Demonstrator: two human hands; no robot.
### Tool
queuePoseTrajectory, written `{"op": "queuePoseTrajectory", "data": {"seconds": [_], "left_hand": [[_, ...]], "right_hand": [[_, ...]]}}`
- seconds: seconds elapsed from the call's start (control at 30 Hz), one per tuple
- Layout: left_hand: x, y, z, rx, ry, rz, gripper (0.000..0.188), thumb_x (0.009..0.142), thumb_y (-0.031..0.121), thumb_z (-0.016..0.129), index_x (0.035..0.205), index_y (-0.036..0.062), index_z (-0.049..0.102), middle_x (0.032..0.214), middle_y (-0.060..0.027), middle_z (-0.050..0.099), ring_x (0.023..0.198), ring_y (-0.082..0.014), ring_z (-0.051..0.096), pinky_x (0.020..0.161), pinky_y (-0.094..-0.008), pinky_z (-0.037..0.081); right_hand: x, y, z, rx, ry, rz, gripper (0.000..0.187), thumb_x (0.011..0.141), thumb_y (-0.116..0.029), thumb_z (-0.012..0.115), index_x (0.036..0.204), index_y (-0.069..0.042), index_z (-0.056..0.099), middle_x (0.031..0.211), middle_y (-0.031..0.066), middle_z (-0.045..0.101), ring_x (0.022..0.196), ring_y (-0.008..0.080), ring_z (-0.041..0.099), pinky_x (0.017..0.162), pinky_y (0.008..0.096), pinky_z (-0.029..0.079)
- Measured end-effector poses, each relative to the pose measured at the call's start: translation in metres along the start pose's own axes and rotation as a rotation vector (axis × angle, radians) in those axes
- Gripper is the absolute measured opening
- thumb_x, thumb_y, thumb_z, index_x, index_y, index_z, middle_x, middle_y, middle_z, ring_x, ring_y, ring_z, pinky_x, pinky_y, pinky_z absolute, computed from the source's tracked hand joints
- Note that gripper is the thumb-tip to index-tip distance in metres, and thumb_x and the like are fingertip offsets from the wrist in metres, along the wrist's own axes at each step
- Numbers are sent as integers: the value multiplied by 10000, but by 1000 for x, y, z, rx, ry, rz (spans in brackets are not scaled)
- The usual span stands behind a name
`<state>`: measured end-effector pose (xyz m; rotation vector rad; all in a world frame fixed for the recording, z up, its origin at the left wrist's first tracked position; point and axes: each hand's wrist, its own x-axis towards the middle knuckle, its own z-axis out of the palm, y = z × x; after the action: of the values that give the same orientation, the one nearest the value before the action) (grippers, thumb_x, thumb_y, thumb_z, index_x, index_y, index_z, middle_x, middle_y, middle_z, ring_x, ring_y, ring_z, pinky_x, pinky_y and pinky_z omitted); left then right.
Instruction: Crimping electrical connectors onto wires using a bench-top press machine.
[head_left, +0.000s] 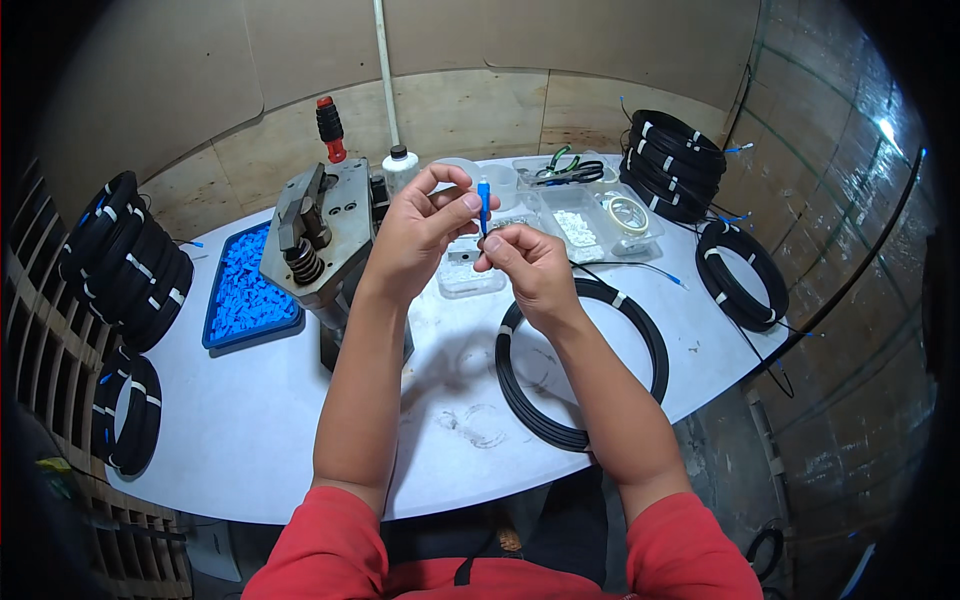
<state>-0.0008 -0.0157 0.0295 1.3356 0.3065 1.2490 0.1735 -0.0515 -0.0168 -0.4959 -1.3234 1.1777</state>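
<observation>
Over the middle of the white table, a slim blue fibre-optic connector (484,196) stands upright with a pale tip at its top. My left hand (428,225) pinches it from the side, between thumb and fingers. Just below, my right hand (532,272) is closed at the connector's narrow lower end, on the black cable. The fingers hide most of that cable. A tied coil of black cable (510,385) lies under my right forearm, and a loose end with a blue tip (672,279) reaches out to the right.
A metal hand press (335,215) with a red-black handle stands left of my left arm, beside a blue tray (300,322) of small blue parts. Clear boxes (655,235) of small white parts sit behind my hands. Black cable coils (125,265) are stacked left, more coils (675,165) right.
</observation>
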Motion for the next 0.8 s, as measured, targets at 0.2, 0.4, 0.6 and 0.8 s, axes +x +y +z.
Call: {"op": "queuePoseTrajectory", "data": {"seconds": [0.2,0.4,0.6,0.8], "left_hand": [[0,-2,1,-58,22,29,242,962,76,709,1162,83,573,1056,-78,689,1066,-190,671,893,-363,540],[-1,-2,4,-73,-54,-4,272,947,47,719,1172,94,573,1082,-61,676,1095,-189,658,897,-362,536],[1,-5,2,-110,-27,12,283,941,39,719,1177,92,572,1086,-58,665,1109,-188,651,906,-362,539],[1,-4,-1,-103,-40,-15,282,937,43,720,1173,88,572,1075,-59,660,1109,-190,652,900,-360,540]], "right_hand": [[1,1,-1,-21,-20,-43,161,1006,-138,672,1024,16,717,893,65,731,850,107,671,828,274,528],[-1,3,-4,-14,-55,-71,161,1013,-132,654,1012,26,688,975,81,680,858,147,653,835,304,517],[0,2,-3,-39,-32,-63,174,1020,-144,651,997,25,688,953,79,674,849,147,649,835,308,515],[0,3,-2,-58,-28,-68,194,1026,-166,649,999,22,691,945,73,676,845,137,644,834,299,511]]}}
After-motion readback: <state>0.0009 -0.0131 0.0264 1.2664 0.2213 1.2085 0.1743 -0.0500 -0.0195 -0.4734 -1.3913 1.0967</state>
